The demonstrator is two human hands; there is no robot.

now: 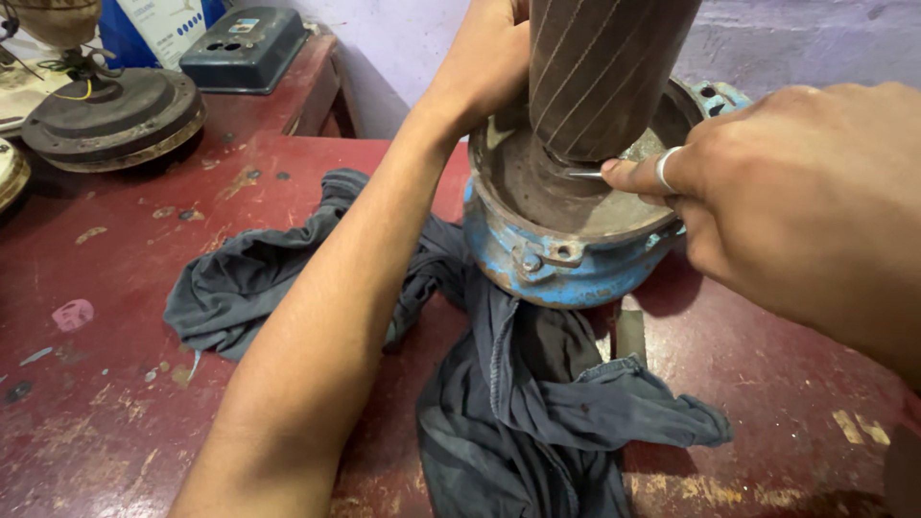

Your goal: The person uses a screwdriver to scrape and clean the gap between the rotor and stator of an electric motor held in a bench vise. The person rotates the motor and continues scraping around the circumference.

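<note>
Tightly, right hand point(806, 221) grip on thin metal tool point(582, 175).

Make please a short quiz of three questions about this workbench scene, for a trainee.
1. True or false: the blue housing stands partly on the dark grey cloth.
2. Which of the hands holds the thin metal tool? A) left hand B) right hand C) neither
3. Fill in: the left hand rests against the ribbed ______ that rises upright from the housing.

Key:
1. True.
2. B; it pinches the tool, tip pointing at the cylinder's base.
3. cylinder.
</note>
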